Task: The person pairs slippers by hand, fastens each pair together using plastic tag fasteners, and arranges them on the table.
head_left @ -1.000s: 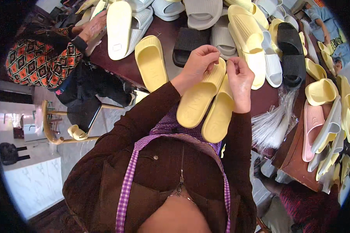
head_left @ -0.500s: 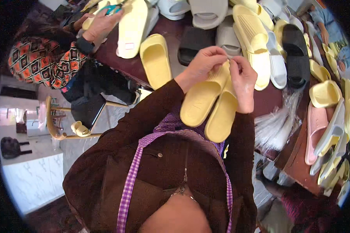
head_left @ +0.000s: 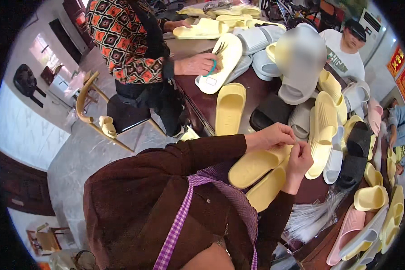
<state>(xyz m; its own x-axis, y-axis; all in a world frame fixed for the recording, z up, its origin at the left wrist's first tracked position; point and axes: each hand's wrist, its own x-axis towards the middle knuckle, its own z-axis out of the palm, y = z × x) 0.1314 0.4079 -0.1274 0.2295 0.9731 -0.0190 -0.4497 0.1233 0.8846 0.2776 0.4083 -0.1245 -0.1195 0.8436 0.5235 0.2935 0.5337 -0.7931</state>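
My left hand (head_left: 274, 136) and my right hand (head_left: 300, 158) meet at the far end of a pair of yellow slippers (head_left: 256, 173) that lie side by side against my chest. Both hands pinch at the slippers' upper edge with closed fingers; what sits between the fingertips is too small to tell. A bundle of thin white plastic ties (head_left: 312, 217) lies just right of my right elbow on the dark brown table (head_left: 202, 101).
Several yellow, grey, black and pink slippers are heaped across the table, one yellow slipper (head_left: 230, 108) lying alone near me. A person in a patterned top (head_left: 121, 40) handles a pale slipper (head_left: 220, 63). Another person in a white shirt (head_left: 344, 56) sits opposite. A wooden chair (head_left: 92, 114) stands left.
The view has tilted up, so more of the table and the people across it show. My hands stay pinched on the slippers' far end.
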